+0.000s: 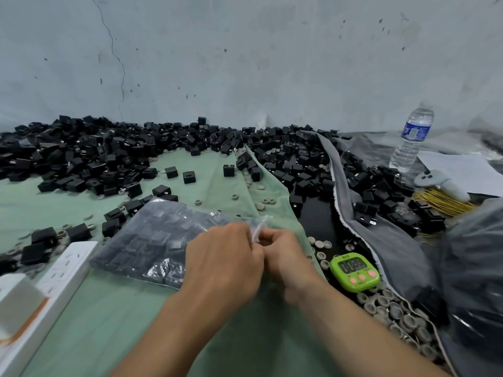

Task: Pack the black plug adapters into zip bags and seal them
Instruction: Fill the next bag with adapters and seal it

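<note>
Cracked grey wall point(245, 63) backs a green cloth point(122, 308). Black plug adapters point(95, 153), too many to count, are heaped along the far side. One zip bag point(152, 240), packed with adapters, lies flat near the middle. The left hand point(226, 262) and right hand point(283, 257) meet at its right end, fingers curled, pinching the clear mouth. On the right are one green timer point(355, 270) with three pink buttons and unreadable digits, and one water bottle point(412, 137) whose blue label is illegible. One white power strip point(54, 278) lies near left.

Filled clear zip bag point(152, 243) lying flat, black plug adapters point(109, 151) heaped behind
</note>
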### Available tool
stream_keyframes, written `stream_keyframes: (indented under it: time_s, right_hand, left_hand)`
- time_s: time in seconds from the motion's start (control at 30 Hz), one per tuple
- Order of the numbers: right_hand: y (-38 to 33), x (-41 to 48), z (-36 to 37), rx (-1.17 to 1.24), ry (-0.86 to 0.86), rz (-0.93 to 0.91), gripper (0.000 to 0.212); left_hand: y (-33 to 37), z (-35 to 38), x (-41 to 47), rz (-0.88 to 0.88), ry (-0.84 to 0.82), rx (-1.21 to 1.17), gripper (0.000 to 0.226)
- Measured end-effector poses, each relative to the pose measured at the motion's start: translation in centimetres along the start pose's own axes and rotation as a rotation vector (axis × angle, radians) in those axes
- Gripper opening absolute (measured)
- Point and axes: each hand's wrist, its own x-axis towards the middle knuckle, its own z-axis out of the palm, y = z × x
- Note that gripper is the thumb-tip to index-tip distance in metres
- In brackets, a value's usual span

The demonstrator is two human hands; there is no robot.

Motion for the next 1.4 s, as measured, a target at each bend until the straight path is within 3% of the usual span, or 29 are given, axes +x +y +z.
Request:
stream_keyframes:
  time_s: [0.1, 0.2, 0.27, 0.33, 0.4, 0.6, 0.67, 0.73, 0.8, 0.97, 1.03, 1.1, 1.2, 1.3, 1.4]
  right_hand:
    - [0.3, 0.2, 0.4, -0.130, 0.057, -0.097, 0.008]
    - [0.6, 0.1, -0.5, -0.308, 0.140, -0.284, 0.010]
    - [0.9, -0.2, -1.4, -0.499, 0.145, -0.396, 0.012]
    - [1.4, -0.6, -1.9, -0.715, 0.049, -0.474, 0.017]
    - [1.8, -0.8, -1.9, -0.853, -0.048, -0.539, 0.027]
    - [2.3, -0.8, -0.9, -1.017, -0.170, -0.586, 0.061]
    - [2.2, -0.8, -1.1, -1.082, -0.196, -0.604, 0.059]
    - [1.6, -1.1, -1.6, -1.027, -0.166, -0.620, 0.043]
    - [0.3, -1.2, -2.9, -0.995, -0.027, -0.594, 0.032]
    - [-5.0, 0.4, -9.8, -1.405, 0.507, -0.262, 0.032]
    - [-6.3, 1.5, -13.4, -1.499, 0.614, -0.071, 0.037]
    - [-6.3, 2.8, -16.6, -1.514, 0.602, 0.092, 0.044]
    - [-5.3, 4.4, -18.3, -1.456, 0.478, 0.181, 0.057]
    - [-4.8, 4.7, -18.1, -1.415, 0.520, 0.089, 0.039]
    - [-5.1, 3.8, -17.7, -1.396, 0.607, 0.045, 0.033]
  left_hand:
    - [-1.0, -0.6, 0.6, 0.002, -0.147, -0.103, 0.019]
    - [-3.5, -2.5, 1.9, -0.111, -0.291, -0.435, 0.021]
    - [-5.9, -3.8, 2.9, -0.262, -0.139, -0.581, 0.027]
    - [-7.7, -4.8, 3.5, -0.416, 0.053, -0.650, 0.027]
    - [-8.3, -5.1, 3.7, -0.481, 0.142, -0.730, 0.022]
    - [-7.4, -4.0, 3.6, -0.366, 0.027, -0.630, 0.024]
    - [-7.4, -3.7, 3.4, -0.339, -0.039, -0.526, 0.024]
    - [-7.1, -3.6, 3.1, -0.316, -0.076, -0.459, 0.022]
    - [-5.8, -3.3, 2.5, -0.250, -0.089, -0.387, 0.023]
    - [-2.0, -1.2, 1.1, -0.019, -0.168, 0.002, 0.041]
    - [-1.3, -0.5, 1.1, 0.035, -0.206, 0.142, 0.040]
    - [-1.1, -0.3, 1.3, 0.053, -0.228, 0.185, 0.030]
    - [-2.0, -0.3, 1.9, 0.018, -0.310, 0.050, 0.021]
    - [-4.2, -1.6, 3.0, -0.126, -0.440, -0.382, 0.025]
    - [-7.5, -3.1, 4.2, -0.294, -0.155, -0.512, 0.025]
